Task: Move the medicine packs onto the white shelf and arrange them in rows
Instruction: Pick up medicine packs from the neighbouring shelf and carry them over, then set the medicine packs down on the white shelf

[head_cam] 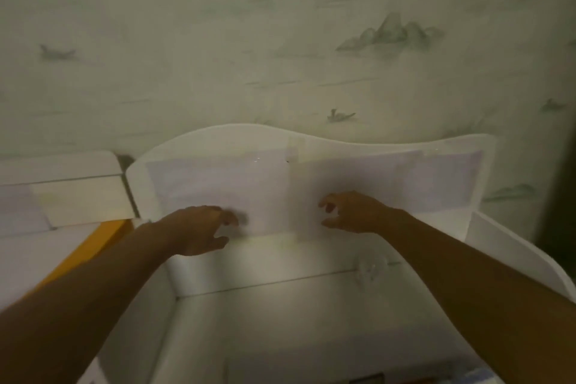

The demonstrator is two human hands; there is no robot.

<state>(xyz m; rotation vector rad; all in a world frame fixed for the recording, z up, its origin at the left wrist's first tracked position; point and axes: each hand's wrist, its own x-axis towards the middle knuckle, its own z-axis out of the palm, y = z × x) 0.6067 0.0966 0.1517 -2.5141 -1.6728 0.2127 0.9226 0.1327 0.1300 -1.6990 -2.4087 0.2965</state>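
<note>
Both hands were reaching into the white shelf [311, 140] from the near side, up against its back panel. The left hand [202, 229] had its fingers loosely curled with thumb and fingertips apart, and it held nothing that I could see, though the fingertips were smeared with motion blur so take that with a grain of salt. The right hand [349, 212] looked about the same: fingers bent claw-like, thumb below them, a gap between, nothing in it. Both sat just in front of the pale back panel, left hand toward the left half, right hand just right of the middle seam.

Medicine packs: couldn't make out any on the shelf surface. Some dark and blue-ish shapes sat at the very near edge, too cut off to tell.

Left of the shelf was an orange-edged board [93, 246], then white blocks [62, 184]. Behind everything, wallpaper [389, 34] with faint mountains.
</note>
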